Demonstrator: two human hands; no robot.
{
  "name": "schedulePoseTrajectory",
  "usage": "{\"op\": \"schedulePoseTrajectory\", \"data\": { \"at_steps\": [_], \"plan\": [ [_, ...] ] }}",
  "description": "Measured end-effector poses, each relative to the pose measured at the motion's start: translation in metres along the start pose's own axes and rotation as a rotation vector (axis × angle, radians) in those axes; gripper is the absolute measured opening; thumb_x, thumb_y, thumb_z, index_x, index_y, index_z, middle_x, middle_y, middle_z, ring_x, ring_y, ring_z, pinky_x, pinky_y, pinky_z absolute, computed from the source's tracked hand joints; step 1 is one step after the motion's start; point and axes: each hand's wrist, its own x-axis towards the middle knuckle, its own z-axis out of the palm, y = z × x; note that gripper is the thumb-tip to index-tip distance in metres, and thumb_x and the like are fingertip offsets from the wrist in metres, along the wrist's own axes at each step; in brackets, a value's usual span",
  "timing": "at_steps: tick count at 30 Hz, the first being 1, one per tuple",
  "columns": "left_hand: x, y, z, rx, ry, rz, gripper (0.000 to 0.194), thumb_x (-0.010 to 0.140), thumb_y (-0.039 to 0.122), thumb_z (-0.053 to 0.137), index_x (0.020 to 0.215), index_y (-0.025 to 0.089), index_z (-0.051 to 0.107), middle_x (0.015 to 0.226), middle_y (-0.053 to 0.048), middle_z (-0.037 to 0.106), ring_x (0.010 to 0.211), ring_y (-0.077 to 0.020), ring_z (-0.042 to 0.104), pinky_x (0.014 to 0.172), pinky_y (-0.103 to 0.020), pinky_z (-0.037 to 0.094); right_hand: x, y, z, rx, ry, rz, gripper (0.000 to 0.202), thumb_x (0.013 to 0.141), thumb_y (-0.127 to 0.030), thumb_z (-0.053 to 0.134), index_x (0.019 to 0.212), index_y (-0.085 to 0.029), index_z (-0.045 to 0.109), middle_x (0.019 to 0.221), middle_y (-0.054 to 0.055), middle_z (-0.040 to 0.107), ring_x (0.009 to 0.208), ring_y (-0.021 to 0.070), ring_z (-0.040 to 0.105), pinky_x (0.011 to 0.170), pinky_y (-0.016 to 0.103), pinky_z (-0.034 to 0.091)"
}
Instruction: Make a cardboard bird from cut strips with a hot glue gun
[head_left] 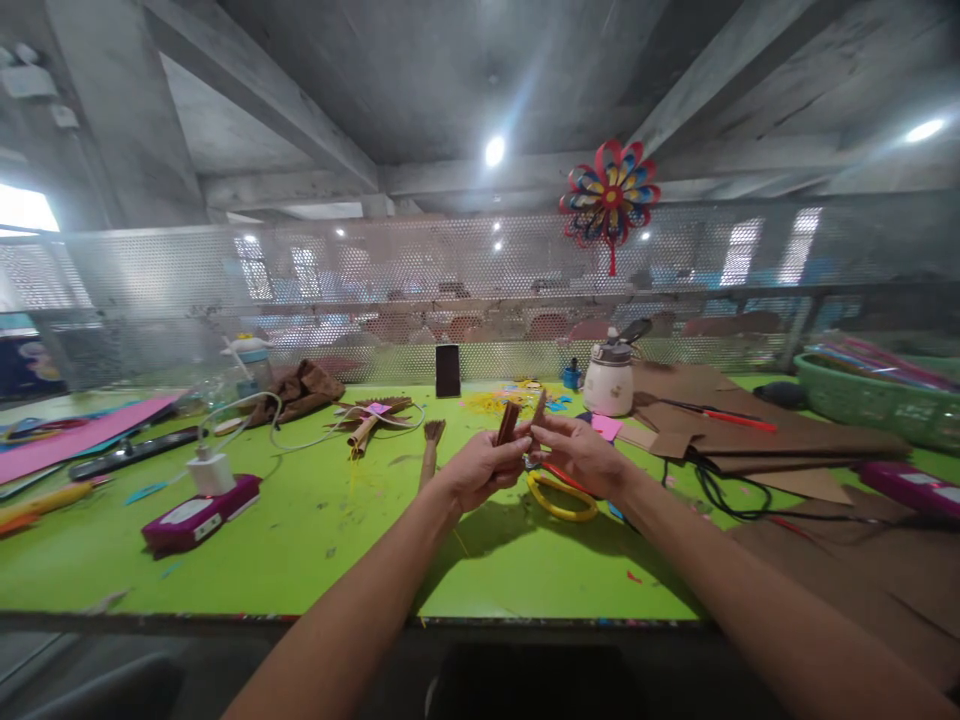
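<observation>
My left hand [486, 468] is closed around a folded strip of brown paper [508, 424], which sticks up above the fingers. Close beside it, my right hand [576, 452] pinches another upright piece of brown paper [539, 408]. Whether the two pieces are joined is hidden by the fingers. Below the hands on the green table [360, 540] lies a tool with a yellow loop handle [562, 498], probably scissors. Left of my left hand is a brown paper piece with a fringed end [431, 445].
A purple power strip [201, 515] with a white charger stands left. Behind are a fringed brown paper piece [375, 415], a phone [448, 371] and a white bottle [608, 378]. Brown paper sheets [787, 435], a black cable [727, 500] and a green basket [870, 400] occupy the right.
</observation>
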Motion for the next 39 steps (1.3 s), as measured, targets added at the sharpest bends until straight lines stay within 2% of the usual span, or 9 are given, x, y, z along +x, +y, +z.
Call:
{"op": "schedulePoseTrajectory", "data": {
  "at_steps": [3, 6, 9, 13, 16, 20, 31, 39],
  "plan": [
    [0.002, -0.002, 0.000, 0.046, 0.065, 0.013, 0.035, 0.063, 0.036, 0.073, 0.082, 0.011, 0.056, 0.051, 0.009, 0.028, 0.042, -0.0016, 0.020, 0.042, -0.021, 0.009, 0.001, 0.000, 0.001, -0.022, 0.035, -0.002, 0.022, 0.070, -0.031, 0.069, 0.089, -0.019, 0.069, 0.091, 0.005, 0.066, 0.080, 0.0144, 0.058, 0.071, 0.027, 0.044],
    [0.005, -0.004, -0.004, 0.093, 0.096, 0.032, 0.034, 0.065, 0.037, 0.071, 0.080, 0.011, 0.057, 0.051, 0.008, 0.030, 0.042, -0.0014, 0.020, 0.042, -0.022, 0.008, 0.002, 0.002, 0.001, -0.094, 0.131, -0.048, 0.023, 0.069, -0.036, 0.069, 0.084, -0.018, 0.069, 0.085, 0.006, 0.067, 0.076, 0.0148, 0.058, 0.069, 0.028, 0.044],
    [0.008, -0.008, -0.007, 0.142, 0.131, 0.052, 0.033, 0.065, 0.038, 0.071, 0.078, 0.011, 0.057, 0.050, 0.008, 0.031, 0.040, -0.0015, 0.020, 0.042, -0.023, 0.009, 0.002, 0.002, 0.001, -0.255, 0.246, -0.128, 0.025, 0.068, -0.039, 0.067, 0.077, -0.016, 0.069, 0.073, 0.003, 0.064, 0.066, 0.0129, 0.054, 0.063, 0.027, 0.042],
    [0.011, -0.010, -0.007, 0.222, 0.244, 0.071, 0.034, 0.063, 0.039, 0.071, 0.076, 0.011, 0.059, 0.043, 0.009, 0.030, 0.037, -0.0024, 0.020, 0.041, -0.023, 0.009, 0.002, -0.002, 0.005, -0.492, 0.348, -0.185, 0.029, 0.067, -0.043, 0.065, 0.061, -0.015, 0.063, 0.054, -0.001, 0.055, 0.053, 0.0109, 0.046, 0.054, 0.026, 0.038],
    [0.012, -0.011, -0.004, 0.269, 0.330, 0.079, 0.037, 0.060, 0.039, 0.073, 0.078, 0.010, 0.060, 0.039, 0.010, 0.030, 0.035, -0.0029, 0.021, 0.041, -0.023, 0.010, 0.002, -0.004, 0.007, -0.580, 0.386, -0.188, 0.032, 0.066, -0.047, 0.064, 0.060, -0.015, 0.061, 0.051, -0.001, 0.053, 0.050, 0.0112, 0.045, 0.051, 0.026, 0.037],
    [0.012, -0.011, -0.004, 0.270, 0.401, 0.113, 0.038, 0.058, 0.040, 0.073, 0.078, 0.010, 0.061, 0.038, 0.010, 0.031, 0.035, -0.0030, 0.022, 0.040, -0.022, 0.010, 0.002, -0.005, 0.008, -0.586, 0.401, -0.172, 0.036, 0.064, -0.051, 0.063, 0.059, -0.016, 0.059, 0.053, 0.001, 0.054, 0.050, 0.0118, 0.046, 0.050, 0.027, 0.038],
    [0.012, -0.010, -0.008, 0.233, 0.379, 0.147, 0.032, 0.061, 0.035, 0.073, 0.077, 0.010, 0.060, 0.042, 0.008, 0.035, 0.037, -0.0035, 0.024, 0.040, -0.022, 0.012, 0.002, -0.003, 0.004, -0.454, 0.348, -0.097, 0.034, 0.063, -0.048, 0.067, 0.066, -0.014, 0.061, 0.057, 0.001, 0.057, 0.051, 0.0109, 0.049, 0.052, 0.027, 0.041],
    [0.010, -0.011, -0.011, 0.203, 0.244, 0.098, 0.030, 0.065, 0.037, 0.070, 0.074, 0.012, 0.056, 0.043, 0.008, 0.033, 0.036, -0.0028, 0.022, 0.040, -0.022, 0.011, 0.000, -0.005, 0.005, -0.314, 0.266, -0.039, 0.031, 0.064, -0.044, 0.068, 0.065, -0.014, 0.061, 0.058, -0.001, 0.056, 0.052, 0.0092, 0.046, 0.053, 0.025, 0.039]
  ]
}}
